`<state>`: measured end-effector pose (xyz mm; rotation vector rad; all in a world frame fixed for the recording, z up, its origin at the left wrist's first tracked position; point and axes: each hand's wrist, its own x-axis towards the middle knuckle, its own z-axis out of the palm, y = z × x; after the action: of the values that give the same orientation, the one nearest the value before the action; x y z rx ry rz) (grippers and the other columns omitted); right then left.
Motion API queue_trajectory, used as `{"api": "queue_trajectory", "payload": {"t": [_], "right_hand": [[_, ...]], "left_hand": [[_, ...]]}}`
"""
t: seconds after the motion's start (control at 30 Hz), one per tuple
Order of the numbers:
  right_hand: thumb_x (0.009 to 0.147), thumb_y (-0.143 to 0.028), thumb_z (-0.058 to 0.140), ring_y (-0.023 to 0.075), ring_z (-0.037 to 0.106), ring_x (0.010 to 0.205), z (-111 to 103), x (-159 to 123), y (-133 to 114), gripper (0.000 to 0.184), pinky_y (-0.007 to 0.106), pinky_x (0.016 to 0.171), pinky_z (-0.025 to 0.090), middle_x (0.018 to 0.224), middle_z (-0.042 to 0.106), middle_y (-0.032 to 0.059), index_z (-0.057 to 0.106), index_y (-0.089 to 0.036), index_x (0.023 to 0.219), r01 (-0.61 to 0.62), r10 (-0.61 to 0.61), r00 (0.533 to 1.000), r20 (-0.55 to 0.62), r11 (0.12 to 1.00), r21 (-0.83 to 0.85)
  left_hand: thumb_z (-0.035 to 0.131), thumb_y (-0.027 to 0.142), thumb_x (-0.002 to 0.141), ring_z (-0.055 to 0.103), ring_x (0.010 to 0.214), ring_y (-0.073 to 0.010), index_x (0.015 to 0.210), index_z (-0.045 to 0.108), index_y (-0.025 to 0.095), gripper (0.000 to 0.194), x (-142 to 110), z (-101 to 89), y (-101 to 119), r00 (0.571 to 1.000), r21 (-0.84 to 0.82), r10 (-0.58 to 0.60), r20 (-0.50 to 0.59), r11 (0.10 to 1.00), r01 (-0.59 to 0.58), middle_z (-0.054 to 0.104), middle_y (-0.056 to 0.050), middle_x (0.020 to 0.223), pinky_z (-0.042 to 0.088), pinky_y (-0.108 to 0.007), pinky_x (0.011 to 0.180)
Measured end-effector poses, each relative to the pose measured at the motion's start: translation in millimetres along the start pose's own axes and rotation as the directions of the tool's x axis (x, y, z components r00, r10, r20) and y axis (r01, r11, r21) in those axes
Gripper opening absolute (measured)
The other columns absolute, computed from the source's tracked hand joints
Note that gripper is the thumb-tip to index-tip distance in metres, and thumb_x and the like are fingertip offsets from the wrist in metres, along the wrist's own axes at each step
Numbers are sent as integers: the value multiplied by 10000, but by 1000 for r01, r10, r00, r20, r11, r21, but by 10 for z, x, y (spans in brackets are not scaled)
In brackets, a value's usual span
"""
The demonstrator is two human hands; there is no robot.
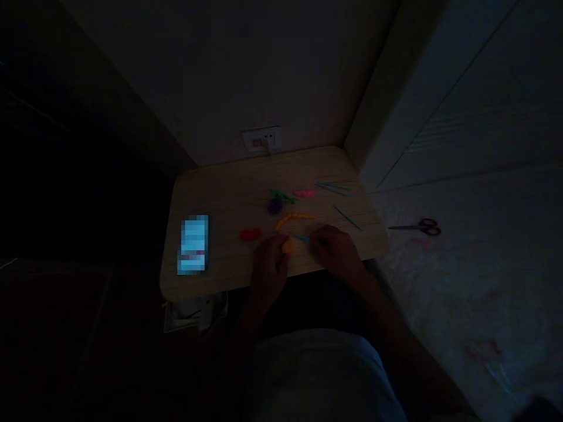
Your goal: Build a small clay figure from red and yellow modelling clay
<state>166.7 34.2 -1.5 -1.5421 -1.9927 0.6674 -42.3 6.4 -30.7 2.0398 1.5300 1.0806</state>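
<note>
In dim light, my left hand (269,262) pinches a small orange lump of what looks like modelling clay (288,247) over the front part of the little table (229,272). My right hand (336,249) is closed on a thin teal stick-like tool (302,237), whose tip points left toward the lump. Just beyond my hands lies a curved orange strip with a beaded look (295,217). A red piece (250,234) is left of my left hand. Farther back are a dark purple lump (275,206), a green branching piece (284,196) and a pink piece (304,193).
Thin teal sticks (347,218) lie at the table's right. A phone with a lit, blurred screen (192,245) rests at the left. A wall socket (263,139) with a plug is behind the table. Scissors (416,227) lie on a pale surface at right.
</note>
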Motion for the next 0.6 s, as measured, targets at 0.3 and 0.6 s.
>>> {"api": "queue_trajectory", "payload": {"t": [0.3,0.6], "right_hand": [[1012,-226,449,247,675,932,34,87,6,259,356,858,493,1004,741,117,700,-170,983,28,-29,999,24,998,55],[909,-418,703,188,646,740,95,42,-120,316,283,690,484,882,757,30,735,-181,1117,-74,51,996,71,925,372]], "left_hand": [[547,84,910,612,1248,-277,1330,560,239,448,15,-57,-4,998,-23,39,40,999,-38,666,-103,1323,488,-503,1114],[499,82,944,641,1022,-233,1292,545,229,381,134,100,78,989,-47,138,-58,989,-141,634,-85,1116,569,-385,920]]}}
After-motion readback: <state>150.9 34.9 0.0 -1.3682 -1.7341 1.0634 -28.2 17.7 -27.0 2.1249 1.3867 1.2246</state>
